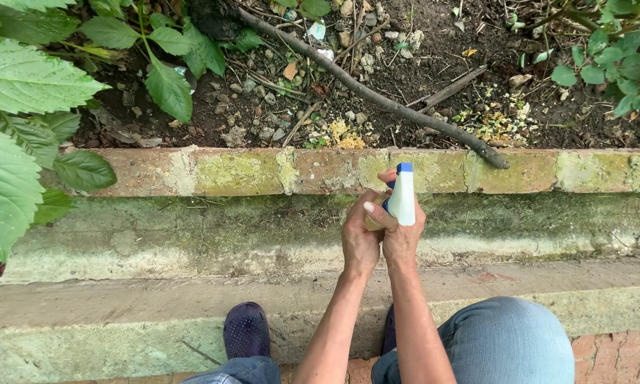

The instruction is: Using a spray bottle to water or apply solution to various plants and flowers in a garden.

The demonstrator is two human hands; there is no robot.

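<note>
Both forearms extended forward, left hand (359, 238) and right hand (403, 238) clasped together around spray bottle (403, 195). Brick edging (241, 172) just beyond grip; open concrete step (156, 238) either side.

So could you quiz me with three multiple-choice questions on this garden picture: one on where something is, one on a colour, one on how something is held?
1. Where does the long stick lie?
A. on the soil, its end on the brick edging
B. across the person's knees
C. on the lower step

2. What colour is the spray bottle's nozzle tip?
A. red
B. blue
C. yellow

3. How is the bottle held?
A. lying on the ground
B. in one hand only
C. by both the left hand and right hand

Answers: 1 A, it crosses the bed diagonally; 2 B, the tip tops a white head; 3 C, both hands wrap it.
</note>
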